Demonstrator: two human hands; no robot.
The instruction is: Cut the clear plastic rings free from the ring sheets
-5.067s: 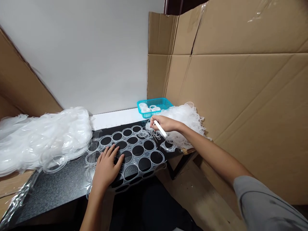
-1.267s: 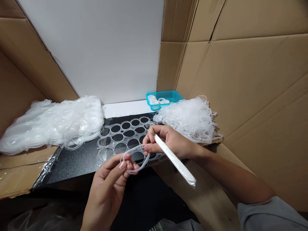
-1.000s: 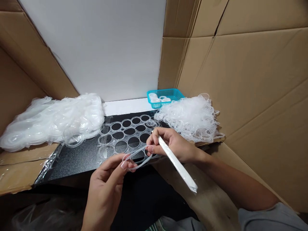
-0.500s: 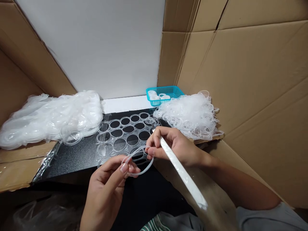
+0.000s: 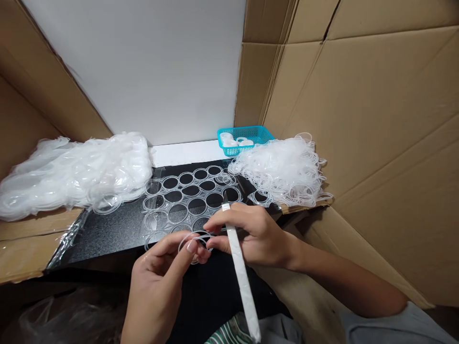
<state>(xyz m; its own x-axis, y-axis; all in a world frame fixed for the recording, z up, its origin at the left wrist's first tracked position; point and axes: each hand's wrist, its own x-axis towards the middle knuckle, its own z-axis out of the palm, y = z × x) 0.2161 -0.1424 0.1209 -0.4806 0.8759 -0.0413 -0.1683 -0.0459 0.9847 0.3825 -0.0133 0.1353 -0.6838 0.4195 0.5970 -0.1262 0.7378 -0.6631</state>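
My left hand point(image 5: 163, 274) pinches a thin translucent plastic ring point(image 5: 180, 242) between thumb and fingers. In my right hand point(image 5: 256, 234) is a slim knife point(image 5: 241, 282) with a long white-wrapped handle. Its short dark blade points away from me, and the handle slants down toward my lap. The right thumb and fingertip are at the ring's right side; whether they grip it too, I cannot tell. Just beyond both hands, a clear sheet of joined rings point(image 5: 178, 214) lies on the black speckled board point(image 5: 107, 236).
A large heap of clear ring sheets point(image 5: 103, 172) lies at the left. On the right is a pile of loose thin rings point(image 5: 283, 167). Behind it stands a turquoise basket point(image 5: 232, 151) holding white rings. Cardboard walls point(image 5: 376, 119) flank a white panel point(image 5: 150, 71).
My right hand has moved slightly down and closer to the left hand. The knife has swung more upright, showing its blade, and the ring's wide loop now looks smaller.
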